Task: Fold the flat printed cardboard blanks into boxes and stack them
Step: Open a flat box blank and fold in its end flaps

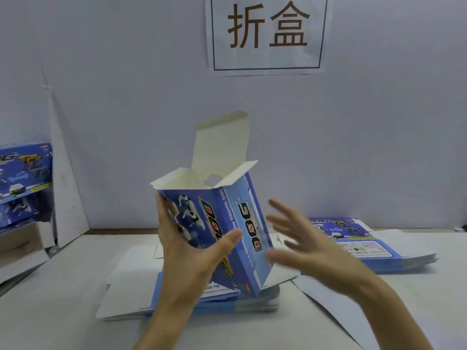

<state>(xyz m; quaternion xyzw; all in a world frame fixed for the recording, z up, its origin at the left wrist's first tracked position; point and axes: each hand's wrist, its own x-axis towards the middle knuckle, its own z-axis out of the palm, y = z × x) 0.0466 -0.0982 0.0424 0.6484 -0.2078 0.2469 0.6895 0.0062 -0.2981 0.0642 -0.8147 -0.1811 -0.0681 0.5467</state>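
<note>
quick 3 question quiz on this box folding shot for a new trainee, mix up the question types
1. True or false: the top flaps of the held box are tucked shut.
2. Pick one. The left hand: A grips the box; B lies flat on the table; C holds a pen.
3. Fill the gap: one pile of flat blanks lies under the box, and another pile lies to its ___, beyond the right hand.

Key: 1 false, the flaps stand open; 2 A; 3 right.
</note>
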